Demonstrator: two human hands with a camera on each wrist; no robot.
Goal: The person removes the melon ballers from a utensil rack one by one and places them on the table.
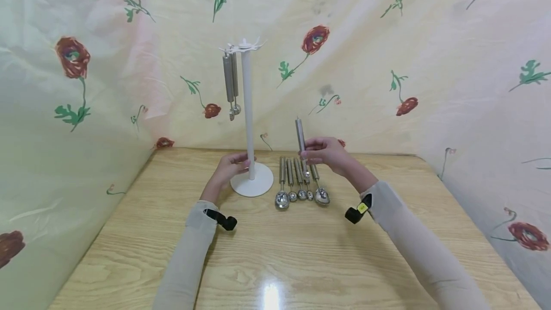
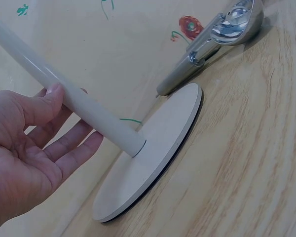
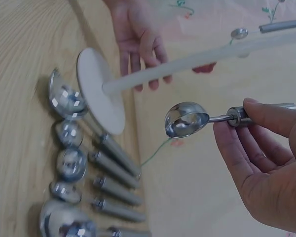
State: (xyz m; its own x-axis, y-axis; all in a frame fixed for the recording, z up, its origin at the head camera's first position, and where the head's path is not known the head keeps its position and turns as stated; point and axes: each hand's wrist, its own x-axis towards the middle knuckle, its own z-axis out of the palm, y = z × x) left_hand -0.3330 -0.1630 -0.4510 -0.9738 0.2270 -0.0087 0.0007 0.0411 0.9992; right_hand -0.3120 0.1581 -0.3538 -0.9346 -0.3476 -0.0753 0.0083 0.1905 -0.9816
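Observation:
My right hand (image 1: 329, 153) pinches a steel melon baller (image 1: 300, 134) by the lower part of its handle. It is held upright in the head view, above the row of scoops. The right wrist view shows its round hollow bowl (image 3: 186, 120) on a thin neck beyond the fingertips. My left hand (image 1: 232, 166) grips the white post (image 2: 96, 111) of a stand low down, with the thumb in front and fingers behind. The stand's round base (image 1: 260, 186) rests on the table. Two steel scoops (image 1: 228, 80) hang at the left of its hooked top (image 1: 245, 47).
Several steel scoops (image 1: 281, 200) with bowls of different sizes lie side by side on the wooden table (image 1: 241, 248), right of the base, handles pointing to the back. A flowered cloth (image 1: 366, 51) hangs behind and along both sides.

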